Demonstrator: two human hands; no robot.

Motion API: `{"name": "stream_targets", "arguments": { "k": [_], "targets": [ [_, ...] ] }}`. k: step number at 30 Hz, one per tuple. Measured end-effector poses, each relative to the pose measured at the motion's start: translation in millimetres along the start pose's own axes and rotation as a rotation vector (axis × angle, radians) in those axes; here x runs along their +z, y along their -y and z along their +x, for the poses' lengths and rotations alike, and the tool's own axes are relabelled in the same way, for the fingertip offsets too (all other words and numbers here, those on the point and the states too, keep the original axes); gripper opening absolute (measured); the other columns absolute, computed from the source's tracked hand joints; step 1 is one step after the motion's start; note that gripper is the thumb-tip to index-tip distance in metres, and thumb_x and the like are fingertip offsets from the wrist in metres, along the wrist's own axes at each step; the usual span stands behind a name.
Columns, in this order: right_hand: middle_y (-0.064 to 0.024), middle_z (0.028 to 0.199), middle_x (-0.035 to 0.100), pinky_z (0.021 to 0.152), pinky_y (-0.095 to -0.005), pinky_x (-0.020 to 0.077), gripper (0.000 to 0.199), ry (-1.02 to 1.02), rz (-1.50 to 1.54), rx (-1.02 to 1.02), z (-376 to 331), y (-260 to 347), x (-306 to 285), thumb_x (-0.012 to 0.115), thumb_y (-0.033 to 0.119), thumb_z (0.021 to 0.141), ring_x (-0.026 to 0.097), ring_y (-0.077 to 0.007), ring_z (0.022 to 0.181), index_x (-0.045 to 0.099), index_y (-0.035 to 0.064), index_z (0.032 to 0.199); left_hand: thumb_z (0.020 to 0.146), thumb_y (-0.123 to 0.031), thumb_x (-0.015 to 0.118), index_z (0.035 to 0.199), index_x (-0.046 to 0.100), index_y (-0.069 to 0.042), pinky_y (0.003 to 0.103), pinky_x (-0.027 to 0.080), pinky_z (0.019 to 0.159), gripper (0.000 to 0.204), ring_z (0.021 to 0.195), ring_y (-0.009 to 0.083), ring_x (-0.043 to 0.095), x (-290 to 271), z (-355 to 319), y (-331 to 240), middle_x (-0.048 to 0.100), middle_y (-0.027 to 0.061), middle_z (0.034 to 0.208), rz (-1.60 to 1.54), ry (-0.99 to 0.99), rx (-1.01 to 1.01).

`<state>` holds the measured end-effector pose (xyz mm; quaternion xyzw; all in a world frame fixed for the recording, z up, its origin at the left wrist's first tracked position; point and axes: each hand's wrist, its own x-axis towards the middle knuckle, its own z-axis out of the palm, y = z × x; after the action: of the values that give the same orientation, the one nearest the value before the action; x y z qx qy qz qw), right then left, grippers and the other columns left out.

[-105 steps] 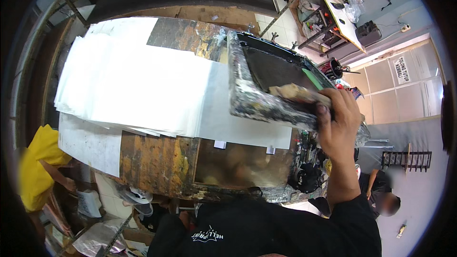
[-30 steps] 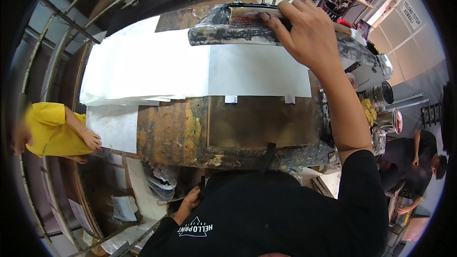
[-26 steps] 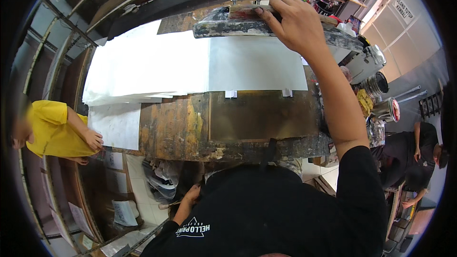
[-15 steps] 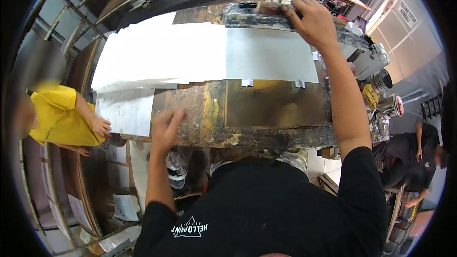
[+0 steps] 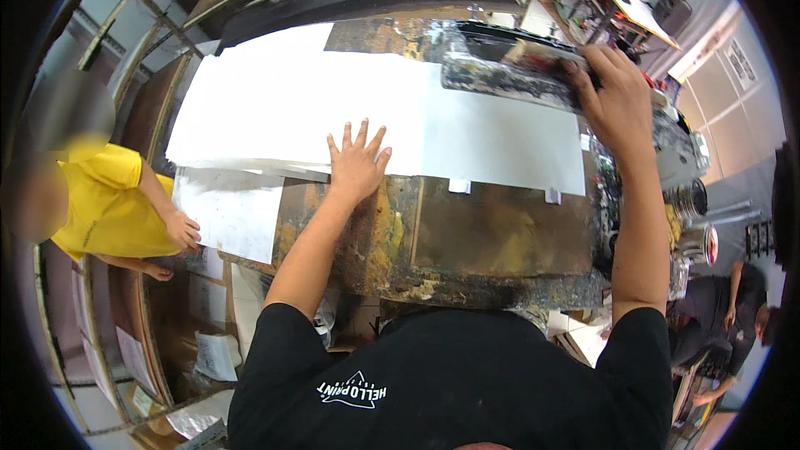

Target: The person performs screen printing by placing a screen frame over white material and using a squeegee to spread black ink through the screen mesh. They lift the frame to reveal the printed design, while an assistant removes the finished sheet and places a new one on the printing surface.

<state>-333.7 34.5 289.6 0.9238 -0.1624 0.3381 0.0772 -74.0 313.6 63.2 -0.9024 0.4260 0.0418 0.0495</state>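
My left hand (image 5: 358, 162) lies spread and palm down on the near edge of the large white sheets (image 5: 267, 108). At the far right of the table, my right hand (image 5: 618, 92) is closed round the end of a paint-smeared frame (image 5: 483, 77). A wooden-handled squeegee (image 5: 537, 58), blurred, lies along this frame by my fingers; whether they also grip it is unclear. The frame overlaps the far edge of a greyish-white sheet (image 5: 504, 133). Small white tabs (image 5: 459, 186) stick out along that sheet's near edge.
The table (image 5: 375, 237) is stained with paint, with a dark brown panel (image 5: 500, 229) nearest me. At left, a person in a yellow shirt (image 5: 112, 204) stands by a lower sheet (image 5: 229, 212). Tins (image 5: 696, 246) stand to the right, near another person in dark clothes (image 5: 721, 317).
My left hand has come down from above the table's near side onto the white sheets and spread its fingers. My right hand has brought the frame nearer, over the greyish sheet's far edge.
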Motion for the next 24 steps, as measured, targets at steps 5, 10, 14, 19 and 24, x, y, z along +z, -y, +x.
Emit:
{"name": "stream_targets", "arguments": {
  "k": [5, 10, 14, 19, 24],
  "targets": [
    [-0.0169, 0.099, 0.067, 0.085, -0.0459, 0.049, 0.036, 0.003, 0.05, 0.023, 7.8, 4.5, -7.9, 0.067, 0.036, 0.098, 0.063, -0.0387, 0.097, 0.068, 0.0015, 0.108, 0.107, -0.042, 0.054, 0.153, 0.054, -0.017, 0.054, 0.044, 0.114, 0.053, 0.139, 0.0427, 0.051, -27.6, 27.1, 54.0, 0.055, 0.013, 0.154, -0.332, -0.431, 0.1],
    [-0.017, 0.096, 0.063, 0.082, -0.0457, 0.0474, 0.035, 0.041, 0.069, 0.017, 14.2, 11.5, -10.7, 0.066, 0.033, 0.098, 0.061, -0.0384, 0.093, 0.067, 0.0003, 0.108, 0.095, -0.028, 0.072, 0.144, 0.058, -0.003, 0.046, 0.051, 0.097, 0.057, 0.12, 0.0355, 0.061, -69.4, 81.4, 205.6, 0.062, 0.0168, 0.135, 0.198, -0.604, -0.508],
    [-0.0173, 0.093, 0.062, 0.08, -0.0463, 0.0465, 0.033, 0.037, 0.093, 0.006, 17.5, 10.1, -11.6, 0.068, 0.029, 0.093, 0.06, -0.0385, 0.091, 0.066, -0.001, 0.105, 0.09, -0.026, 0.076, 0.15, 0.052, -0.001, 0.051, 0.048, 0.101, 0.07, 0.126, 0.0331, 0.058, -85.7, 97.8, 249.0, 0.056, 0.0152, 0.144, 0.289, -0.389, -0.832],
    [-0.0165, 0.089, 0.059, 0.077, -0.0464, 0.0449, 0.032, 0.063, 0.121, 0.033, 19.2, 12.6, -13.6, 0.069, 0.029, 0.092, 0.057, -0.0375, 0.087, 0.067, -0.0013, 0.103, 0.092, -0.022, 0.073, 0.148, 0.051, -0.003, 0.05, 0.049, 0.103, 0.064, 0.126, 0.0327, 0.06, -90.0, 110.5, 253.9, 0.059, 0.0154, 0.139, 0.229, -0.313, -0.845],
    [-0.0155, 0.089, 0.06, 0.077, -0.0458, 0.0447, 0.031, 0.031, 0.118, -0.001, 19.8, 10.6, -13.4, 0.072, 0.028, 0.092, 0.057, -0.0364, 0.085, 0.067, -0.0004, 0.103, 0.093, -0.016, 0.071, 0.13, 0.061, -0.007, 0.039, 0.059, 0.091, 0.039, 0.114, 0.0286, 0.068, -81.2, 124.8, 234.5, 0.065, 0.0138, 0.127, 0.381, -0.34, -0.619]
  ]
}}
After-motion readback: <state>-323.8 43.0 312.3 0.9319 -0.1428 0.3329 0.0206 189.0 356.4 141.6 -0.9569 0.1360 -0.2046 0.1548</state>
